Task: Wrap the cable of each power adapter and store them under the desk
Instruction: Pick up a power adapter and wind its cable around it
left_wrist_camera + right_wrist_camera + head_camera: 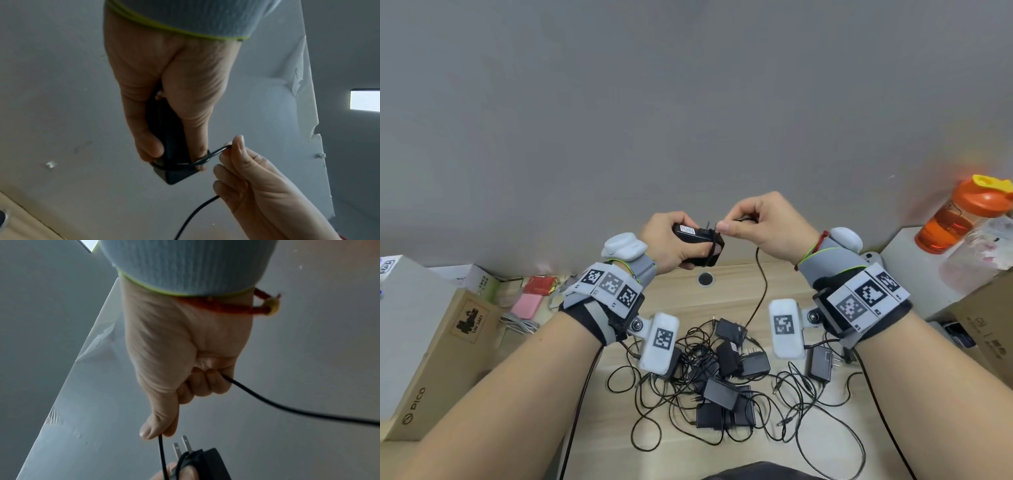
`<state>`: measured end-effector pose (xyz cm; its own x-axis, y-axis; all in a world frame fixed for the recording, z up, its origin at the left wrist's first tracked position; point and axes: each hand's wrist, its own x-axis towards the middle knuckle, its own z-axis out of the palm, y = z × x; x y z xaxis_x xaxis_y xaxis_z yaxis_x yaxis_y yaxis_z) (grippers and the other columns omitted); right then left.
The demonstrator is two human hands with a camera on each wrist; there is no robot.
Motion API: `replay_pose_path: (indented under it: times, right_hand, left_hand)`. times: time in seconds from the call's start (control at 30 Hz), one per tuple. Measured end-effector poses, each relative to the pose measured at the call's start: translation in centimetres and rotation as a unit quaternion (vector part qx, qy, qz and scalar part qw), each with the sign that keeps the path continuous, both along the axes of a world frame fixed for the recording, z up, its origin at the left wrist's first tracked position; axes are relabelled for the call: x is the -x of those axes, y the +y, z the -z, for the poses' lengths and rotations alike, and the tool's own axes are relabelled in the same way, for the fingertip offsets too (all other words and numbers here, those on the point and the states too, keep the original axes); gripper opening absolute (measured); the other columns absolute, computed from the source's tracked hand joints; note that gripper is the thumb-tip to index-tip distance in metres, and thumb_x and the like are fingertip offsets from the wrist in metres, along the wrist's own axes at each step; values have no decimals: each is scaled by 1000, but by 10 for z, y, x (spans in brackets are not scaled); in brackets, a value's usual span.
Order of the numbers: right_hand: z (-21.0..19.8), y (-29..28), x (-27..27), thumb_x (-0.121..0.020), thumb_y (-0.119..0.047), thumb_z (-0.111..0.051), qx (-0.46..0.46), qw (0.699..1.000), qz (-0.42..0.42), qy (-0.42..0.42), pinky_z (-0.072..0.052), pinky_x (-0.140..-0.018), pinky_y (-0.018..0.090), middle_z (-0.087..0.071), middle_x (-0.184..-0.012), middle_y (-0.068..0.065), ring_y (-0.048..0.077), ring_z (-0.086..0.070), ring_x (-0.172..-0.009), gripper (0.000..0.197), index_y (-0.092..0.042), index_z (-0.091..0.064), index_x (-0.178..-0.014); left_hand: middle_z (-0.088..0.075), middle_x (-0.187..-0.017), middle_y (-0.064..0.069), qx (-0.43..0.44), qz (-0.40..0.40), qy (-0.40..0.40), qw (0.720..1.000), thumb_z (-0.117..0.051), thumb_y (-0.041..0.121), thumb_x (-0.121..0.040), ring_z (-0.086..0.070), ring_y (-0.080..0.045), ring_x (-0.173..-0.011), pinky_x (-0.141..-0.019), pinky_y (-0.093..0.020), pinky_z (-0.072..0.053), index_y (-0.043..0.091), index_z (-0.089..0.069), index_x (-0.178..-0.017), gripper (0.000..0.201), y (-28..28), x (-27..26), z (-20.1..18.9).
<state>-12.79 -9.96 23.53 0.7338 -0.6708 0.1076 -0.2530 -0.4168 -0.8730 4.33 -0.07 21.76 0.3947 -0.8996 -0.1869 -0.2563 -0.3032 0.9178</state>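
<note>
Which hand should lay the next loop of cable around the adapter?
Right. The right hand already pinches the cable just beside the adapter, with slack trailing to the desk. The left hand grips the adapter's body.

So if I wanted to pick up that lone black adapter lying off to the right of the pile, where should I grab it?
Grip the lone adapter across its flat body from above, at the end away from the prongs: they stick out rightward, and its cable trails toward you.
</note>
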Motion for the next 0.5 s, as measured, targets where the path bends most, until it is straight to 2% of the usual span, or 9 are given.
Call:
replay_pose_path:
  times: [0.07,0.17,0.23,0.33,0.4,0.43,0.5]
  right_hand:
    - [-2,-4,1,-84,-21,-76,-14,1000,15,-22,-32,-53,13,-38,-53,-2,6,-31,-51,18,-19,-68,-68]
    - [1,-10,1,-84,-21,-76,-30,998,31,-37,-33,-53,13,-34,-54,-2,6,-30,-51,19,-20,-66,-68]
    - [6,-12,1,-85,-20,-76,-41,998,30,-37,-33,-55,15,-38,-58,3,7,-32,-53,19,-19,-66,-69]
    - [15,-11,0,-87,-21,-73,-50,998,25,-37,-37,-62,21,-52,-66,8,12,-43,-63,18,-18,-66,-70]
    - [20,-10,0,-90,-19,-69,-59,997,36,-44,-38,-61,15,-59,-61,-7,3,-47,-58,20,-16,-65,-71]
    - [22,-9,0,-93,-19,-66,-63,996,42,-43,-36,-57,11,-56,-54,-15,-2,-44,-53,23,-16,-64,-70]
    - [26,-6,-1,-96,-21,-61,-66,996,53,-37,-30,-50,12,-47,-46,-16,0,-37,-46,29,-18,-63,-67]
  left_hand:
    - [-68,-77,-8,-3,20,-2,1000,-92,17,-62,-70,-20,-62,-58,-34,-59,14,-62,-77,34,1,2,-2]
    - [-67,-77,-10,-5,58,11,998,-91,13,-64,-70,-20,-60,-56,-31,-56,11,-60,-79,34,4,6,-8]
    - [-67,-76,-10,-1,80,21,997,-90,11,-64,-69,-22,-61,-57,-32,-56,11,-59,-79,34,5,9,-12]
    - [-66,-76,-11,12,100,30,995,-89,8,-66,-68,-24,-63,-57,-33,-56,11,-59,-77,33,5,14,-17]
    - [-65,-77,-11,23,99,41,994,-87,6,-68,-67,-23,-63,-56,-32,-56,11,-59,-78,31,6,17,-21]
    - [-65,-77,-10,31,96,49,994,-86,5,-70,-67,-23,-63,-55,-31,-57,11,-59,-79,30,6,19,-24]
    - [-66,-75,-9,51,81,68,993,-84,4,-71,-67,-24,-64,-53,-30,-57,10,-59,-81,28,6,21,-28]
